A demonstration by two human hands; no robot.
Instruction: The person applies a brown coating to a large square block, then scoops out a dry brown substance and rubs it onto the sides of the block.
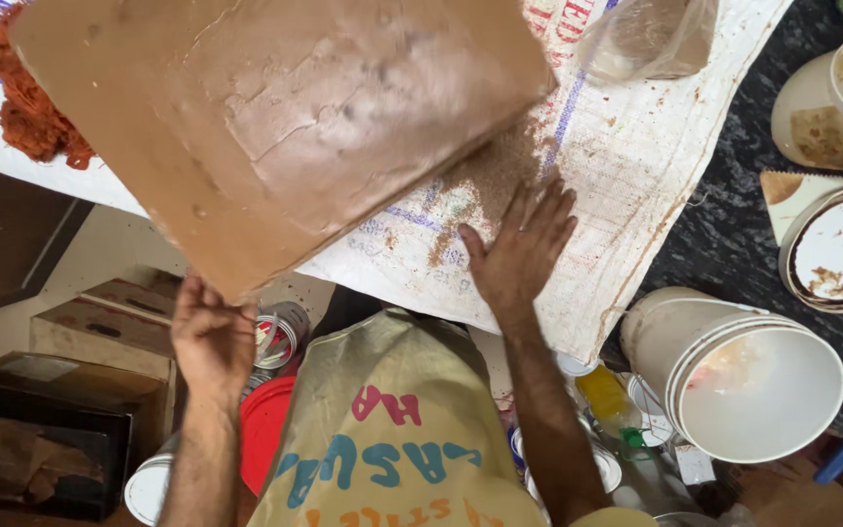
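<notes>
The brown clay-smeared board point(275, 127) is held tilted above the sack-covered counter point(636, 166), its near corner clamped in the left hand point(212, 342), while the right hand point(519, 249) is pressed flat, fingers point(548, 210) spread, on spilled powder point(490, 176) just right of it.

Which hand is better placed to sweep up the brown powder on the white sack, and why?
The right hand: it lies flat on the white sack, fingers touching the brown powder. The left hand is occupied, gripping the tilted brown board by its lower corner.
</notes>
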